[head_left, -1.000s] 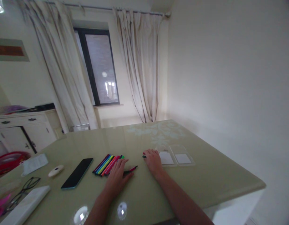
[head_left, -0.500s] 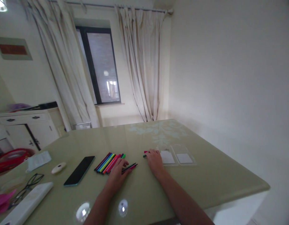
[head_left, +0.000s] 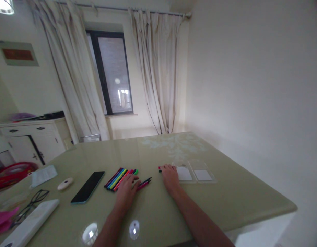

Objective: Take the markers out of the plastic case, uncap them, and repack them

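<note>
A row of colorful felt-tip pens (head_left: pixel 117 179) lies side by side on the glossy green table (head_left: pixel 225 195). My left hand (head_left: pixel 127 188) rests over the right end of this row, fingers spread and thumb apart. Beside that thumb, a couple of separate pens (head_left: pixel 144 184), one dark and one magenta, stick out toward the right. My right hand (head_left: pixel 170 176) has its fingers curled down over more felt-tip pens (head_left: pixel 160 168); only their pink and dark ends show. Just right of it lies an opened clear plastic case (head_left: pixel 191 173) with white inserts, partly covered by this hand.
Left of the pens lie a dark phone (head_left: pixel 88 187), a white rounded object (head_left: pixel 65 184), a face mask (head_left: pixel 44 176), eyeglasses (head_left: pixel 32 204) and a long white object (head_left: pixel 32 224). A red basket (head_left: pixel 14 173) sits at the far left. A wall borders the table's right side.
My left hand has shifted slightly left, its fingers further over the row, with its thumb closer to the separate pens. The right hand stays nearly in place. The view has moved slightly.
</note>
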Tool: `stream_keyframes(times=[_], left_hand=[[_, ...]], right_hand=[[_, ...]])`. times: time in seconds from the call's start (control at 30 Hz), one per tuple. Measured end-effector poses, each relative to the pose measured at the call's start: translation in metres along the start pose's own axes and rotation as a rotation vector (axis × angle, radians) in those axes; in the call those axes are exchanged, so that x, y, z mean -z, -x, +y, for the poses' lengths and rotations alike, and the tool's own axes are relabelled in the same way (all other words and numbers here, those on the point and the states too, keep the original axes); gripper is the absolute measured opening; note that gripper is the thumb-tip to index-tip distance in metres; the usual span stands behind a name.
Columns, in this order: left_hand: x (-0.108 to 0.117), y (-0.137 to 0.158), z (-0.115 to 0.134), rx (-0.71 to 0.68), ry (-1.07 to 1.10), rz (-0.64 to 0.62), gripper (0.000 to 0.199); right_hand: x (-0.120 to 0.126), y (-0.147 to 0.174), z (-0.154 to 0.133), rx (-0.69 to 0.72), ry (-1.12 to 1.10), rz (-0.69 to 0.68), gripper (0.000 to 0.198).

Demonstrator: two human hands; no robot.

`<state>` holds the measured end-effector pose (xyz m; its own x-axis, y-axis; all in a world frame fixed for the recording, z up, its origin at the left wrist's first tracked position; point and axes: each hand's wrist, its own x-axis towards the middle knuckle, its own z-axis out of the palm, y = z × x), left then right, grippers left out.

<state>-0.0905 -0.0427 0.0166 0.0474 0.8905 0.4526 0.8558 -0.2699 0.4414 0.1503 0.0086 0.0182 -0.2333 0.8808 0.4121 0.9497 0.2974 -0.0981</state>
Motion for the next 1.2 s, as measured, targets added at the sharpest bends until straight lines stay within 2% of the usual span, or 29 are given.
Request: stream_keyframes(times=[0.13, 0.33, 0.47, 0.77, 0.93, 1.1, 1.2], left_hand=[[0.004, 0.001, -0.01, 0.117, -0.14, 0.079, 0.027], [0.003, 0.004, -0.014, 0.192, -0.25, 0.064, 0.022], [0.003, 0.004, -0.012, 0.192, -0.269, 0.054, 0.022], [0.005, 0.002, -0.006, 0.07, -0.203, 0.094, 0.022], [0.001, -0.002, -0.002, -0.066, -0.104, 0.114, 0.026], [0.0, -0.001, 0.001, -0.179, -0.144, 0.104, 0.027], [-0.002, 0.002, 0.01, -0.281, -0.233, 0.126, 0.024]], right_hand=[[0.0, 0.0, -0.001, 0.011, -0.011, 0.0, 0.027], [0.003, 0.0, -0.002, 0.015, -0.019, -0.012, 0.026], [0.004, 0.001, -0.003, 0.012, -0.027, -0.008, 0.024], [0.005, 0.003, -0.011, 0.076, -0.118, 0.031, 0.026], [0.007, 0.005, -0.019, 0.268, -0.199, 0.059, 0.044], [0.009, 0.007, -0.026, 0.41, -0.186, 0.054, 0.018], [0.009, 0.009, -0.029, 0.446, -0.177, 0.097, 0.015]])
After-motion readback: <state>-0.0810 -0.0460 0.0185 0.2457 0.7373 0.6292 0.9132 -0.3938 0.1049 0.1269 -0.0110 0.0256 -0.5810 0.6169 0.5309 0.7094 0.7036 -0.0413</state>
